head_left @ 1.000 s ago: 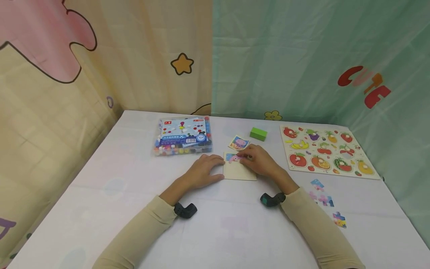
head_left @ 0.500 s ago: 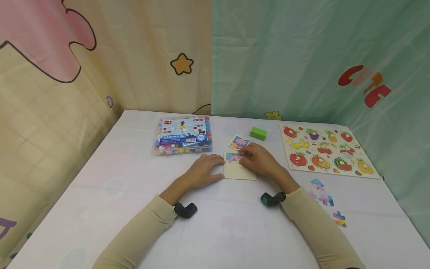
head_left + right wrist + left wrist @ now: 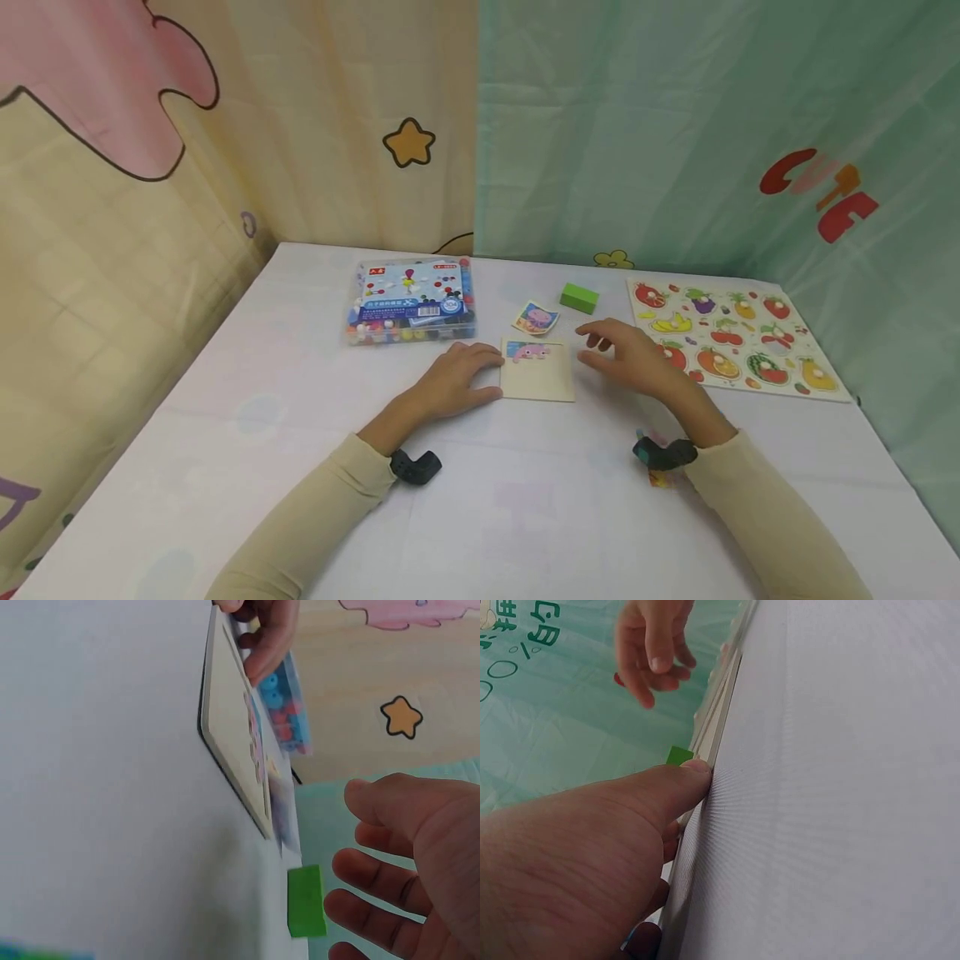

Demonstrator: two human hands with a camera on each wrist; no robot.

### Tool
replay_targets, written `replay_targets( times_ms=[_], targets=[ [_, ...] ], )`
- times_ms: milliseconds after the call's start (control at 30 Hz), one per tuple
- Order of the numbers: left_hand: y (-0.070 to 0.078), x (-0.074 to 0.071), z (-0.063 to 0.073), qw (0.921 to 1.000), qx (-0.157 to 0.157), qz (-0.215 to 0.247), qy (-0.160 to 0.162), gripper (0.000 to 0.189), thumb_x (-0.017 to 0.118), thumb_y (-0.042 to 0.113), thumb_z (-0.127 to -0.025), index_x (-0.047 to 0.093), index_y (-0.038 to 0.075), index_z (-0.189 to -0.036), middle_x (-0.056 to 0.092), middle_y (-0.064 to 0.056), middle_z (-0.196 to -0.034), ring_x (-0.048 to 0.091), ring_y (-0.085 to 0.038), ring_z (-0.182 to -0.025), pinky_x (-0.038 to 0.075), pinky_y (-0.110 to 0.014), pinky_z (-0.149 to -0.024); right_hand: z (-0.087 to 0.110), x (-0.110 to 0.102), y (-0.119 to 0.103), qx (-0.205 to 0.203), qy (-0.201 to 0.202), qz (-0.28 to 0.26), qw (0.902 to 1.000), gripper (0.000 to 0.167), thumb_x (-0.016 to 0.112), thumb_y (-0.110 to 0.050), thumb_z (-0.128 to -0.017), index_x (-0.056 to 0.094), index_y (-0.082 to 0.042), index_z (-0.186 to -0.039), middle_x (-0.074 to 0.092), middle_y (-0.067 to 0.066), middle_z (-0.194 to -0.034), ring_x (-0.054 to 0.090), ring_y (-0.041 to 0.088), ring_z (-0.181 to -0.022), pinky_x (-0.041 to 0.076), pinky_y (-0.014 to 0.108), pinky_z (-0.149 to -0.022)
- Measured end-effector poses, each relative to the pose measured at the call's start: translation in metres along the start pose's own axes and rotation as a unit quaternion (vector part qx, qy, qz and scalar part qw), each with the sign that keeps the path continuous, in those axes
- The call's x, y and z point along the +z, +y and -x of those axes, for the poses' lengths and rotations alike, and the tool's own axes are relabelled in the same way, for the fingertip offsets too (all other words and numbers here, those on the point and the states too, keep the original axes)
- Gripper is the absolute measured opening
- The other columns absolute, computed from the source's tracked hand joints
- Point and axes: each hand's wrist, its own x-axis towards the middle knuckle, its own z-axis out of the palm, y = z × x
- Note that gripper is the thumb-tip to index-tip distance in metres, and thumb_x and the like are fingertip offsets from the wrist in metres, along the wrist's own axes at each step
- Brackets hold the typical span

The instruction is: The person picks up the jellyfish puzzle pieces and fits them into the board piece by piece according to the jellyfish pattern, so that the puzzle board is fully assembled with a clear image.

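A small square puzzle tray [image 3: 536, 379] of pale wood lies mid-table, with blue and pink puzzle pieces [image 3: 528, 351] along its far edge. My left hand [image 3: 456, 382] rests at the tray's left side, thumb and fingertips touching its edge; in the left wrist view the thumb [image 3: 679, 787] lies along that edge. To the right of the tray, my right hand [image 3: 630, 357] hovers with loosely bent fingers and nothing in them. Just beyond the tray lies a small picture card [image 3: 536, 317]. More loose puzzle pieces [image 3: 660, 478] are partly hidden under the right wrist camera.
A clear box of coloured beads [image 3: 411, 302] stands at the back left. Behind the card sits a green block [image 3: 579, 298]. On the right lies a fruit peg puzzle board [image 3: 738, 337], partly overlapped by my right hand. Printed curtains [image 3: 600, 125] hang behind the table.
My right hand has come off the pieces in the tray and moved right, uncovering them. Its forearm now covers most of the loose pieces. The left hand has stayed at the tray's edge.
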Motion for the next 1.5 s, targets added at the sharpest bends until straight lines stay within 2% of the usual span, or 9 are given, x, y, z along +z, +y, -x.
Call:
replay_targets(
  times_ms=[367,500,600,800,967,1067,1200,1367,1500],
  targets=[
    [0.000,-0.001,0.000,1.0000,0.001,0.001,-0.006,0.051,0.072,0.033,-0.095,0.061,0.008,-0.137,0.057,-0.007,-0.141,0.048,-0.028,-0.127,0.040,-0.044,-0.104,0.097,-0.035,0.050,0.012,0.032,0.021,0.9992,0.045,0.078,-0.025,-0.092,0.063,-0.007,-0.131,0.066,0.007,-0.113,0.060,0.027,-0.104,0.051,0.045,-0.085],
    [0.000,-0.002,0.001,1.0000,-0.001,-0.003,-0.005,0.051,0.072,0.034,-0.095,0.061,0.007,-0.137,0.057,-0.007,-0.142,0.048,-0.028,-0.127,0.040,-0.043,-0.104,0.122,-0.043,0.067,0.031,0.054,0.038,0.9973,0.046,0.081,-0.024,-0.089,0.064,-0.006,-0.128,0.065,0.009,-0.113,0.059,0.030,-0.103,0.050,0.032,-0.082],
    [-0.002,-0.002,0.001,1.0000,-0.004,-0.004,-0.003,0.051,0.072,0.034,-0.095,0.062,0.007,-0.137,0.057,-0.007,-0.142,0.048,-0.027,-0.127,0.040,-0.043,-0.104,0.135,-0.049,0.078,0.071,0.059,0.037,0.9950,0.045,0.081,-0.027,-0.089,0.065,-0.005,-0.126,0.064,0.012,-0.116,0.057,0.031,-0.104,0.048,0.025,-0.079],
    [-0.002,-0.001,0.003,0.9999,-0.009,0.005,-0.006,0.052,0.072,0.034,-0.095,0.061,0.008,-0.138,0.056,-0.006,-0.143,0.048,-0.027,-0.126,0.040,-0.043,-0.104,0.149,-0.047,0.094,0.102,0.049,0.044,0.9926,0.040,0.080,-0.026,-0.089,0.068,-0.005,-0.122,0.065,0.014,-0.115,0.057,0.028,-0.102,0.047,0.022,-0.077],
    [-0.002,0.000,0.002,0.9999,-0.009,0.006,-0.010,0.052,0.072,0.035,-0.095,0.060,0.009,-0.138,0.055,-0.006,-0.144,0.047,-0.027,-0.127,0.040,-0.043,-0.104,0.152,-0.041,0.099,0.087,0.063,0.050,0.9930,0.036,0.081,-0.022,-0.089,0.070,-0.008,-0.120,0.066,0.010,-0.113,0.057,0.019,-0.098,0.044,0.017,-0.078],
    [-0.002,0.000,0.001,1.0000,-0.005,0.004,-0.006,0.052,0.072,0.034,-0.095,0.060,0.008,-0.138,0.055,-0.006,-0.144,0.047,-0.027,-0.127,0.039,-0.043,-0.104,0.150,-0.039,0.101,0.073,0.079,0.056,0.9926,0.037,0.082,-0.021,-0.088,0.070,-0.007,-0.120,0.064,0.007,-0.108,0.054,0.017,-0.094,0.044,0.020,-0.076],
    [-0.003,0.001,0.001,1.0000,-0.005,0.004,-0.005,0.051,0.072,0.034,-0.095,0.061,0.008,-0.138,0.056,-0.006,-0.143,0.047,-0.027,-0.127,0.040,-0.043,-0.104,0.149,-0.037,0.103,0.060,0.075,0.050,0.9941,0.043,0.081,-0.016,-0.087,0.067,-0.005,-0.126,0.059,0.006,-0.103,0.047,0.014,-0.088,0.044,0.027,-0.071],
    [-0.001,0.001,0.001,1.0000,-0.006,0.001,-0.008,0.051,0.072,0.034,-0.095,0.061,0.008,-0.138,0.056,-0.006,-0.143,0.047,-0.027,-0.127,0.040,-0.043,-0.104,0.151,-0.036,0.107,0.046,0.071,0.045,0.9954,0.038,0.073,-0.003,-0.090,0.068,-0.009,-0.128,0.057,0.005,-0.103,0.042,0.010,-0.087,0.042,0.027,-0.069],
    [-0.001,0.000,0.001,1.0000,-0.004,-0.002,-0.004,0.051,0.072,0.035,-0.095,0.061,0.008,-0.138,0.056,-0.005,-0.143,0.047,-0.026,-0.126,0.040,-0.042,-0.103,0.151,-0.036,0.111,0.021,0.076,0.055,0.9953,0.037,0.067,0.004,-0.090,0.069,-0.009,-0.126,0.057,0.003,-0.103,0.045,0.007,-0.088,0.043,0.021,-0.073]
  ],
)
